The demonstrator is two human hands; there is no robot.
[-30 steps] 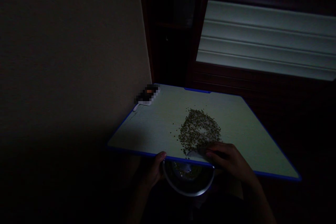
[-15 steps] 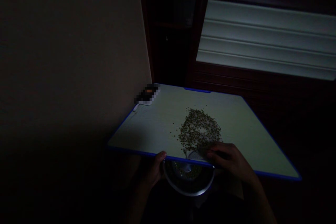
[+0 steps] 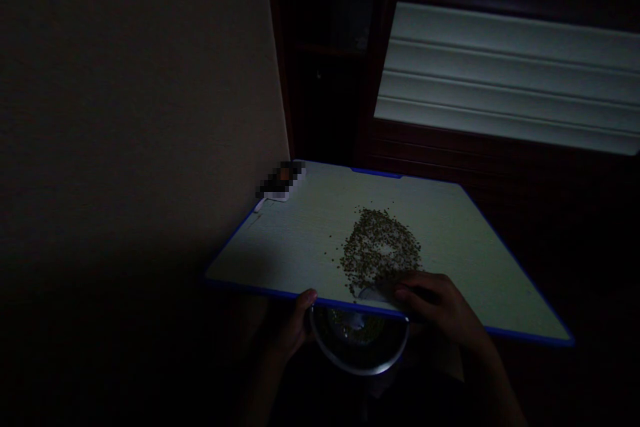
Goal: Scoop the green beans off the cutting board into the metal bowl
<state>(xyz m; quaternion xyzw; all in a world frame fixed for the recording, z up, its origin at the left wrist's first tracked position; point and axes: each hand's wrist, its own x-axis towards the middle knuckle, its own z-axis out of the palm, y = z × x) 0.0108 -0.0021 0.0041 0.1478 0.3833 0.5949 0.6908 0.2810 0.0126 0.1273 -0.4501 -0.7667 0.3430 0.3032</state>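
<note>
A heap of small brown-green grains (image 3: 370, 237) is spread on a pale tabletop (image 3: 300, 240) with blue edging. At the near edge of the heap is my right hand (image 3: 435, 297), fingers bent and pressed together at the grains; what is between the fingertips is hidden. Beside it a patch of the surface has few grains. My left hand (image 3: 297, 323) lays its thumb over the blue edge, while its other fingers, mostly hidden, curl against a metal bowl (image 3: 370, 370). Some grains lie inside the bowl, which sits just below the tabletop edge.
A phone-like thing (image 3: 277, 197), partly pixelated, lies at the far left corner with a white strip beside it. A plain wall (image 3: 150, 113) borders the left side. Dark wooden furniture with a pale ribbed panel (image 3: 500, 80) stands behind. The room is very dim.
My right hand stays at the near edge of the grains with hardly any shift. Left hand, bowl and heap look the same.
</note>
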